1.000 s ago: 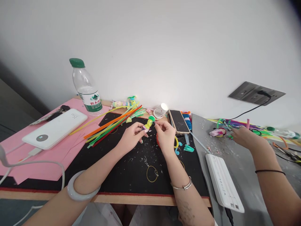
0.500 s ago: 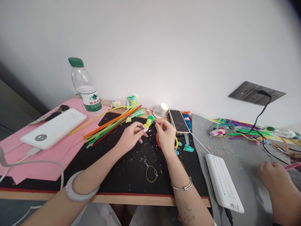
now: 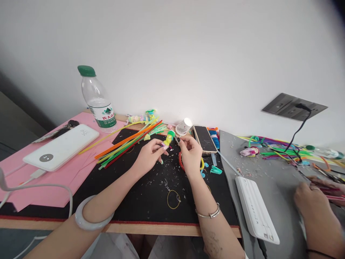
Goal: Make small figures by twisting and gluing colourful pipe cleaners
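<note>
Between the fingertips of my left hand (image 3: pixel 151 153) is a small pipe-cleaner figure (image 3: pixel 169 137), green at the top, yellow in the middle and purple-white at its lower end. My right hand (image 3: pixel 191 151) is closed in a pinch just right of the figure, on a small black piece (image 3: pixel 178 139) whose kind I cannot make out. A narrow gap shows between that piece and the figure. Under my right hand lie a red loop (image 3: pixel 181 162) and a yellow loop (image 3: pixel 202 163), partly hidden. Both hands are above the black mat (image 3: pixel 145 190).
Loose pipe cleaners (image 3: pixel 132 144) lie left of my hands. A paper cup (image 3: pixel 184 126) and a phone (image 3: pixel 205 139) are behind them. A bottle (image 3: pixel 99 100) and power bank (image 3: pixel 61 147) stand left; another power bank (image 3: pixel 257 210) and a co-worker's hand (image 3: pixel 312 201) are right.
My right hand's black piece has moved slightly away from the figure, opening a gap. The co-worker's hand has drawn back from the far pipe cleaners toward the near right edge, beside something pink.
</note>
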`<state>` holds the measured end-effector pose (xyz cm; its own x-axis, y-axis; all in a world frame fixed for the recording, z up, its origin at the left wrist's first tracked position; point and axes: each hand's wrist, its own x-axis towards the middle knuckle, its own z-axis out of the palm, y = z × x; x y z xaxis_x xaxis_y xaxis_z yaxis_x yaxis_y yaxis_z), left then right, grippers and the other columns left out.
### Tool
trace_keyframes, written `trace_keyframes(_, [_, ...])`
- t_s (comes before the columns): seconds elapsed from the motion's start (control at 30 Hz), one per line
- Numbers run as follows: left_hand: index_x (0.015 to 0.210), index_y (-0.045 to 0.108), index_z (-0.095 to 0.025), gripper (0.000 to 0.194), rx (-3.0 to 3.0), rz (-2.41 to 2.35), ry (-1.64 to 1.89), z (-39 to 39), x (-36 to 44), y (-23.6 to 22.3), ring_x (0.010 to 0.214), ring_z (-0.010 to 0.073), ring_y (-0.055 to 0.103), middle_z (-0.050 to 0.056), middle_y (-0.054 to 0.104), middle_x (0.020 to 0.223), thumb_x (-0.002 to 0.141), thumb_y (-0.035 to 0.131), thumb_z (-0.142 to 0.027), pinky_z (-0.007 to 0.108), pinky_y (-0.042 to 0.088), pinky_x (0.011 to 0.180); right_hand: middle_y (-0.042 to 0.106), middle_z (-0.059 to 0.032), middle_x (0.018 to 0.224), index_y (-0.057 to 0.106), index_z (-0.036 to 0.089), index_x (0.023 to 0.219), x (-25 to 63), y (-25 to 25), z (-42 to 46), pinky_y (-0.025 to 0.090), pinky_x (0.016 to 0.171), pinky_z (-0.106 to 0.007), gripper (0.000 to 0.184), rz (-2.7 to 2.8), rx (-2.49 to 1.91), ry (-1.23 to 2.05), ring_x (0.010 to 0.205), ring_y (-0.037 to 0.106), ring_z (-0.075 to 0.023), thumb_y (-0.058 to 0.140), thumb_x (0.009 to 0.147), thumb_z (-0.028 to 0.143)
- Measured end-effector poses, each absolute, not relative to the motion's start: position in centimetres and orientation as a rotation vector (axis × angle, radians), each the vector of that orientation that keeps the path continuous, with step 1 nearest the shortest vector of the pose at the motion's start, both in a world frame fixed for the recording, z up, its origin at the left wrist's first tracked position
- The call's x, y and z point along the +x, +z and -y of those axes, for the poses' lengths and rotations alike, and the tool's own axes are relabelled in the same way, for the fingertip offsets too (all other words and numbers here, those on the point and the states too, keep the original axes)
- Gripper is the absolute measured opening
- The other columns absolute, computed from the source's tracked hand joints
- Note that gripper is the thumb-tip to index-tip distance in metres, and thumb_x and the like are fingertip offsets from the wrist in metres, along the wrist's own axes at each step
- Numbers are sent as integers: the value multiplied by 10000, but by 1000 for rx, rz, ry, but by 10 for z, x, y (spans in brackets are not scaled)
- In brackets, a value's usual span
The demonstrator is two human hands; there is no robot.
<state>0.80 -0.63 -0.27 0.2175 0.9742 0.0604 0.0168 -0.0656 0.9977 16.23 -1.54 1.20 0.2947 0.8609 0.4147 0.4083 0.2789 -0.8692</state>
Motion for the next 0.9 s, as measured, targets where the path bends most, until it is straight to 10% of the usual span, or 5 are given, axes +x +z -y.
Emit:
trace_keyframes(0.57, [940, 522, -183, 295, 1051, -1054, 1526, -3, -1, -2, 446, 47, 465, 13, 670, 798, 784, 620, -414, 201, 374, 465, 628, -6, 807, 644, 188, 738, 159, 3, 19, 425, 714, -249, 151, 2150, -1395, 519, 759, 581, -135, 607, 739, 42])
trace_keyframes(0.9, [931, 520, -172, 290, 1027, -1059, 1439, -5, -1, -4, 432, 46, 466, 4, 656, 755, 782, 626, -397, 198, 382, 456, 613, -38, 870, 687, 201, 818, 166, 1, 6, 413, 693, -268, 183, 1874, -1700, 106, 808, 585, -170, 522, 868, 259])
